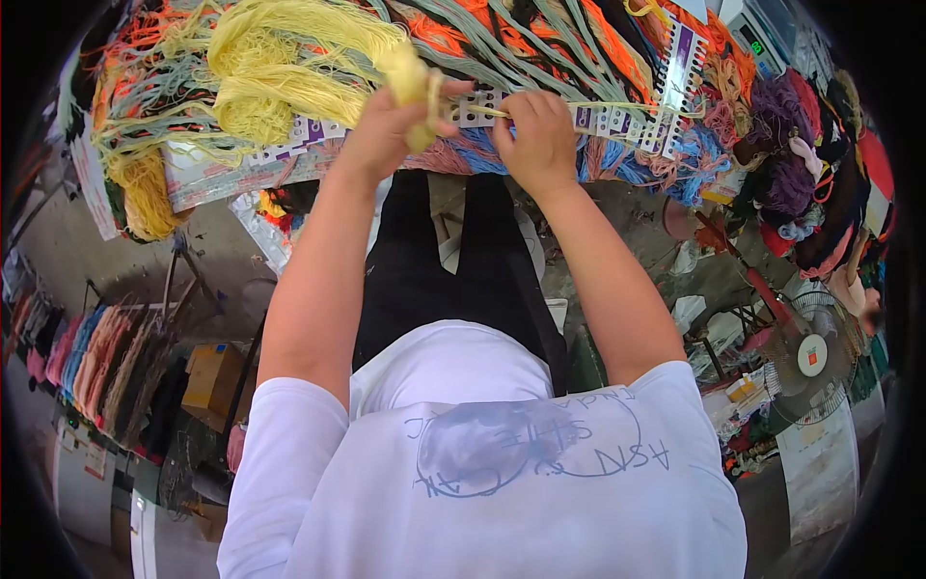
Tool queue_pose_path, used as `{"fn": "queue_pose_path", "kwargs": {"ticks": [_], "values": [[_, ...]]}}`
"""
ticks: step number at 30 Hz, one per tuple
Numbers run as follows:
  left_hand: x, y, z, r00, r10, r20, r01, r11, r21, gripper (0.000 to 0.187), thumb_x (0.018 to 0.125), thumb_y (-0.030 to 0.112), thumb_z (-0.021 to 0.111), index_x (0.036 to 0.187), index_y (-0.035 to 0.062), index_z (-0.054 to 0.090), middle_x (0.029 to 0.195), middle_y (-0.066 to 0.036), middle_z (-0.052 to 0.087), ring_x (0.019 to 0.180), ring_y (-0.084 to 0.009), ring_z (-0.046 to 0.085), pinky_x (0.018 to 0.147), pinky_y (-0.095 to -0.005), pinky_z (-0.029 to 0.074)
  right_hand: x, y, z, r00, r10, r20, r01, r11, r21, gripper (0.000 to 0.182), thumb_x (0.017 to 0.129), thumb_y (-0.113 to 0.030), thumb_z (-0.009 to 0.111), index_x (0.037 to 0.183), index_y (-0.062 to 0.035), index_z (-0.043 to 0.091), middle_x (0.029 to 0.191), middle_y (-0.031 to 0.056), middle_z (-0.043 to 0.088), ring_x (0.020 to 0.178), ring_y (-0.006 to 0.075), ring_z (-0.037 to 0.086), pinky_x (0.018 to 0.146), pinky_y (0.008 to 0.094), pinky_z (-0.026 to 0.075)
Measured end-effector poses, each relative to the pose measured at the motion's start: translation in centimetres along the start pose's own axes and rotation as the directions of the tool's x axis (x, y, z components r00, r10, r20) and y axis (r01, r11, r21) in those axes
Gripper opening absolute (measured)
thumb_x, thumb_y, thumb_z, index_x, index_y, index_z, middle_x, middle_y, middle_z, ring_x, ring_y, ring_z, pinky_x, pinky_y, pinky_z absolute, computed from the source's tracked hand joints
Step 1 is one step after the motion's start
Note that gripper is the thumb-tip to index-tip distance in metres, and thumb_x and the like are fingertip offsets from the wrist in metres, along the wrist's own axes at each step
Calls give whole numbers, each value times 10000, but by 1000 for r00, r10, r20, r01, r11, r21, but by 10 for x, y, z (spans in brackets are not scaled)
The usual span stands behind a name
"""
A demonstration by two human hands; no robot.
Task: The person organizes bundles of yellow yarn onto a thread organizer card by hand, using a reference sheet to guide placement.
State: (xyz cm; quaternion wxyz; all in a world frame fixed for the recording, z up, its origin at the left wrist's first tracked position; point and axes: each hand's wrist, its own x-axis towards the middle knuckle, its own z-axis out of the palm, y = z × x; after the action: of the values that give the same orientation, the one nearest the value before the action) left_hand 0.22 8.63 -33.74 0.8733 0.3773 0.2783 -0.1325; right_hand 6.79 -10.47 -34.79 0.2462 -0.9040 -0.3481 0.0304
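Observation:
My left hand (379,135) is closed around one end of a thick yellow yarn skein (289,63), and motion smears that end and the fingertips. From this hand the skein spreads leftward over the table. My right hand (540,140) pinches a thin yellow strand (617,105), which runs on toward the right across a row of punched cards. The strand also shows in the gap between my hands. White and purple cards with holes (479,109) lie under and between the hands. Part of the strand is hidden beneath my right fingers.
Orange, grey-green and black yarn (463,43) covers the table's far side, with blue and pink yarn (617,162) along the near edge. A digital scale (757,43) stands at the back right. A fan (812,355) is at lower right, a cardboard box (214,384) at lower left.

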Motion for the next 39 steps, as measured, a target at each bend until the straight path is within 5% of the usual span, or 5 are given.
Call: {"fn": "queue_pose_path", "kwargs": {"ticks": [5, 10, 21, 26, 39], "values": [[31, -30, 9, 996, 70, 48, -84, 709, 700, 205, 779, 85, 582, 965, -2, 581, 805, -54, 620, 670, -109, 572, 595, -271, 464, 0, -7, 3, 971, 144, 192, -189, 953, 238, 155, 799, -142, 553, 932, -105, 482, 850, 77, 604, 650, 365, 586, 563, 443, 472], [-7, 30, -50, 903, 130, -410, 128, 829, 544, 202, 833, 201, 623, 954, 48, 572, 754, -31, 575, 689, -136, 576, 638, -274, 465, -7, 35, 36, 893, 259, 369, -365, 895, 256, 162, 787, -80, 541, 945, -70, 503, 958, 145, 577, 911, 362, 546, 744, 459, 443], [-67, 214, -17, 638, 710, -298, -438, 653, 617, 188, 866, 34, 522, 1050, 6, 495, 1120, -157, 575, 733, -232, 644, 650, -314, 539, 0, 16, 24, 890, 363, 274, -441, 839, 320, 139, 807, -138, 555, 920, -57, 562, 935, 137, 585, 885, 343, 567, 749, 422, 459], [-115, 183, 98, 985, 171, 12, -170, 969, 179, 220, 876, 185, 550, 1024, 24, 568, 1172, -171, 562, 1004, -261, 604, 708, -287, 506, 46, -99, -110, 922, 381, 73, -291, 555, 779, 196, 803, -199, 643, 920, -42, 623, 827, 86, 602, 717, 181, 593, 638, 301, 468], [-193, 199, 178, 926, 149, 347, -152, 988, -20, 356, 893, 215, 468, 1129, -40, 546, 1326, -185, 416, 1200, -255, 443, 1010, -375, 338, 42, -180, -261, 961, 121, 249, -257, 58, 965, 144, 851, -104, 620, 910, 26, 637, 841, 7, 609, 731, 49, 537, 637, 187, 437]]}}
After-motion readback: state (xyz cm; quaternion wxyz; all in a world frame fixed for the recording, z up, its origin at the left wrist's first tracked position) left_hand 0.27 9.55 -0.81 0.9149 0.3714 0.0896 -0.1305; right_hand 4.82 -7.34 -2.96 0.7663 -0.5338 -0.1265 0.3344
